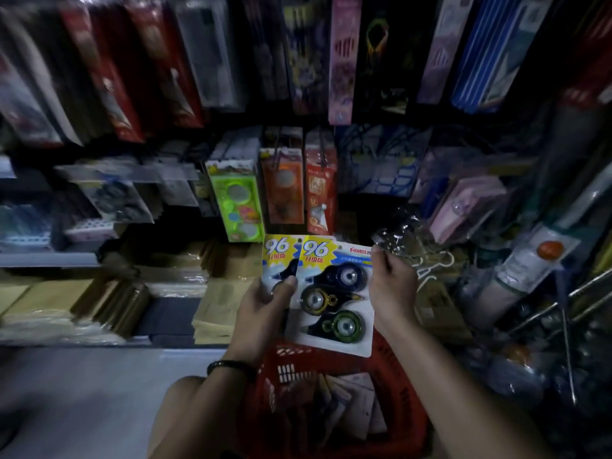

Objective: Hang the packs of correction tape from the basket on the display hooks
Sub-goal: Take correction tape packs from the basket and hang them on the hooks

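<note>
1. Display wall of hanging carded packs [298, 61]: covers the upper half of the view. It is dim and blurred, so no print can be read.
2. Shelf carrying stacks of brown paper goods [99, 309]: runs along the left below the display wall. The stacks lie up to its front edge.
3. Red slotted plastic basket [275, 369]: sits low in the view between the two forearms. Pale carded packs [351, 409] lie loose inside it, toward its right wall.
4. Front pack of correction tape, a white card with a yellow and blue header marked "96" [334, 293]: held upright above the far edge of the basket. It bears three tape dispensers under clear blisters: dark blue on top, yellow in the middle, green at the bottom.
5. Rear pack of correction tape with the same header [278, 256]: sits behind the front pack, offset to its left, with only its left strip showing.
6. Left hand [265, 303]: grips both packs at their left side, thumb pressed on the face and fingers hidden behind the cards.
7. Right hand [394, 286]: pinches the right edge of the front pack near its upper right corner.
8. Thin bare metal rods [563, 309]: project at the right, well apart from both packs.
9. Dark beaded bracelet [231, 366]: worn on the left wrist.
</note>
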Demonstrator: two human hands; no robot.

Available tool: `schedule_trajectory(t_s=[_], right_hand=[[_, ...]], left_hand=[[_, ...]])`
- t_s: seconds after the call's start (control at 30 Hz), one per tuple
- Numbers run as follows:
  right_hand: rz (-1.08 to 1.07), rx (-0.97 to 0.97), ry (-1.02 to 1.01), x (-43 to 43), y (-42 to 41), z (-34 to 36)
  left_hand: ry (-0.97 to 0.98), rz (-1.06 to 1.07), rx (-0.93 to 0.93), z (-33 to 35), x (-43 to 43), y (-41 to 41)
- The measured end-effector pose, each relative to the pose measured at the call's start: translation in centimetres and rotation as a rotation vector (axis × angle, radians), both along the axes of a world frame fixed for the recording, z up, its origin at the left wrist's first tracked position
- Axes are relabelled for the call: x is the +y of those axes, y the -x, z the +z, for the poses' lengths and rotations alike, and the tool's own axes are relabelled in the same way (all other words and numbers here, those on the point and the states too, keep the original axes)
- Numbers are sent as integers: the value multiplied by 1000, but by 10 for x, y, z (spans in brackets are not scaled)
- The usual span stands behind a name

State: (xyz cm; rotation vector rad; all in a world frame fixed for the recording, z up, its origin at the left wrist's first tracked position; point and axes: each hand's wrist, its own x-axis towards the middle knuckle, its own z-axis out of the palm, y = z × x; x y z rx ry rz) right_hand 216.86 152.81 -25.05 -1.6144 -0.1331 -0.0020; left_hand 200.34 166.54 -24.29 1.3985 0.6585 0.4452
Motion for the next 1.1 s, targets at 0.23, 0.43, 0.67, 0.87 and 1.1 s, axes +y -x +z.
schedule_trajectory(t_s=[0.23, 0.43, 0.67, 0.87, 1.1], right_hand=[[223, 24, -188, 19, 4, 77], [564, -152, -162, 21, 22, 132], [543, -324, -180, 44, 10, 211], [549, -484, -185, 68, -21, 289], [515, -600, -135, 99, -68, 387]], left_hand=[[-30, 63, -204, 65, 8, -6], [-204, 160, -365, 130, 34, -20], [-294, 177, -484, 221, 59, -38], [-335, 211, -525, 288, 96, -41], [-486, 284, -635, 359, 147, -60]])
